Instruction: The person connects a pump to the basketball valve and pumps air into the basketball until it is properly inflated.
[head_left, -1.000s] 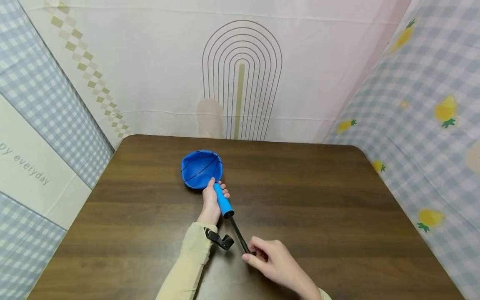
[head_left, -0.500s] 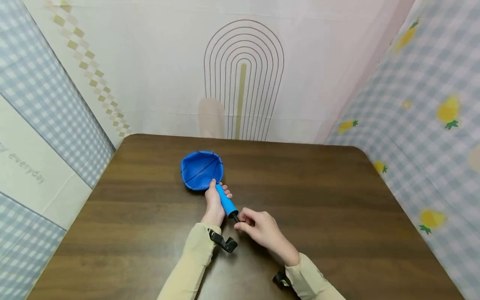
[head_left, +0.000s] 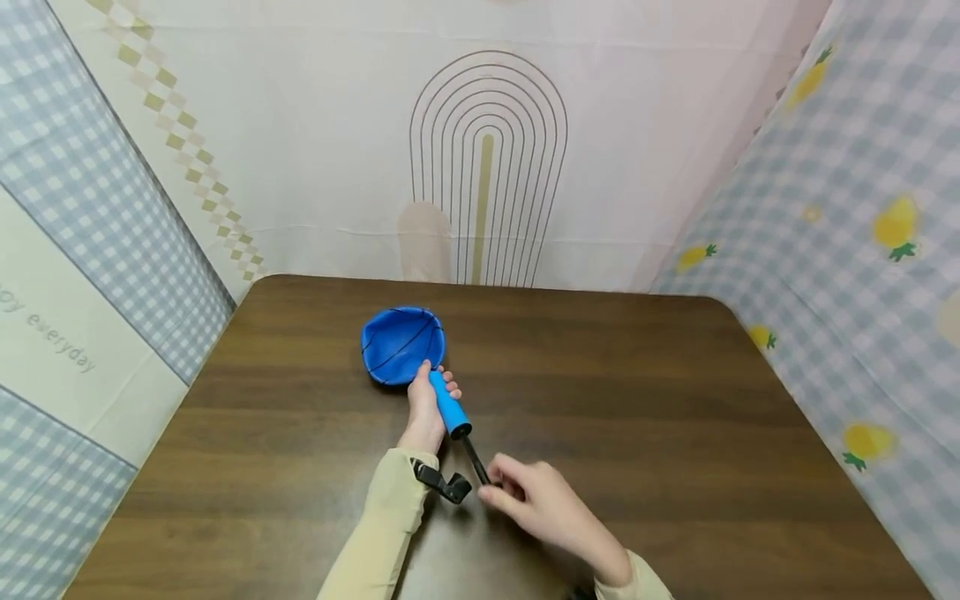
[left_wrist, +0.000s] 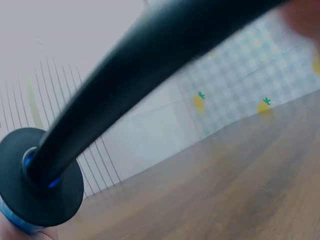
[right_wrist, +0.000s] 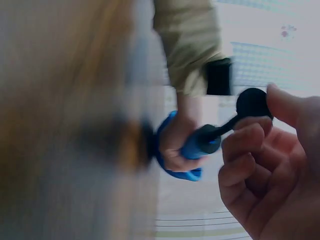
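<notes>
A blue hand pump [head_left: 448,406] with a black rod [head_left: 475,460] points away from me, its far end at a dented, partly deflated blue ball [head_left: 402,345] with black lines. My left hand [head_left: 424,410] grips the blue barrel, thumb along its top. With thumb and curled fingers, my right hand [head_left: 540,504] pinches the black end of the rod, whose round knob [right_wrist: 252,103] shows in the right wrist view. In the left wrist view the rod comes out of the black end cap [left_wrist: 42,177] of the barrel. Where pump and ball meet is hidden behind the left hand.
The brown wooden table [head_left: 637,400] lies under both hands. A white printed cloth [head_left: 322,150] hangs behind it, with checked cloths [head_left: 810,250] at the sides. A black wrist strap mount [head_left: 442,481] sits on the left sleeve.
From a second to half a second ago, my right hand pushed the rod into the barrel; since then it has drawn it partway out again. The left hand has barely moved.
</notes>
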